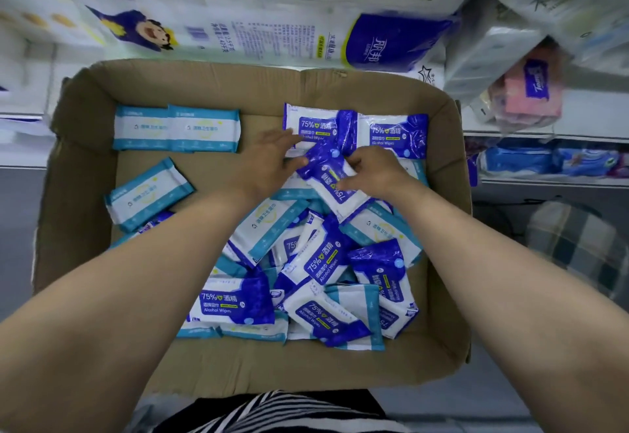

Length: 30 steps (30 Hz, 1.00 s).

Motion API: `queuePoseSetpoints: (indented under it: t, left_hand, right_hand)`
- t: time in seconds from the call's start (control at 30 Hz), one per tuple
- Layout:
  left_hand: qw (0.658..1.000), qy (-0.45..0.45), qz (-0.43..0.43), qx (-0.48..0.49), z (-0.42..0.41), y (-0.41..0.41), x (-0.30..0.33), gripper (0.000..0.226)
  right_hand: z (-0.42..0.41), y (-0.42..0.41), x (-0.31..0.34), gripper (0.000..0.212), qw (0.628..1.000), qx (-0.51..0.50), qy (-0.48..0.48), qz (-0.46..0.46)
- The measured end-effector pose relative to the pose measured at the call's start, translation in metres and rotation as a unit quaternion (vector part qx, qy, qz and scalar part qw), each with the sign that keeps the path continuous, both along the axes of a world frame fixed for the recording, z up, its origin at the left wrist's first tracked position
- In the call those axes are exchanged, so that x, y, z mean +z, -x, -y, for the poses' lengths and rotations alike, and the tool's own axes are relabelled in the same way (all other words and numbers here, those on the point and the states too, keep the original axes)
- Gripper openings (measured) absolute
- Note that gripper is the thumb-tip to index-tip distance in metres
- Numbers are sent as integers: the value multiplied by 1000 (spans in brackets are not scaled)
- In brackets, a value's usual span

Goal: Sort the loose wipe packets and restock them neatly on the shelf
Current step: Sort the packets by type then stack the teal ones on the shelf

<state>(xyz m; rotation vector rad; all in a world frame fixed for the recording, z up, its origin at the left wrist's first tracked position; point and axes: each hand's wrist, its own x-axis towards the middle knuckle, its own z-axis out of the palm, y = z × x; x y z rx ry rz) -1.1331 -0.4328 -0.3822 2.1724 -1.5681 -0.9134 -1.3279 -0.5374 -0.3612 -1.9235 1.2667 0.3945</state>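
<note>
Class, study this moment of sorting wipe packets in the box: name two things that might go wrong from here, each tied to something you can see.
1. Both hands, left hand and right hand, grip one dark blue alcohol wipe packet above the neat alcohol row; setting it down carelessly may knock that row askew.
2. The mixed pile overlaps both kinds, so a light blue packet could be dragged along and land in the wrong group.

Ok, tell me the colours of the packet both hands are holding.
Dark blue and white, seen in the head view: the packet held by the left hand and right hand.
</note>
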Motion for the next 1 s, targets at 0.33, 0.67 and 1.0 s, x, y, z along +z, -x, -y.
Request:
queuePoseSetpoints:
  t: [0.33, 0.67, 1.0]
  left_hand:
    - [996, -72, 55, 29, -5, -3, 4, 68]
    - [990, -135, 43, -1, -21, -26, 7, 56]
    - [984, -53, -149, 81, -25, -34, 21, 22]
  right_hand:
    - [17, 19, 22, 38, 990, -114, -21, 78]
    - [-11, 11, 13, 59, 955, -219, -138, 143]
    - [-18, 2, 8, 42, 955, -204, -147, 155]
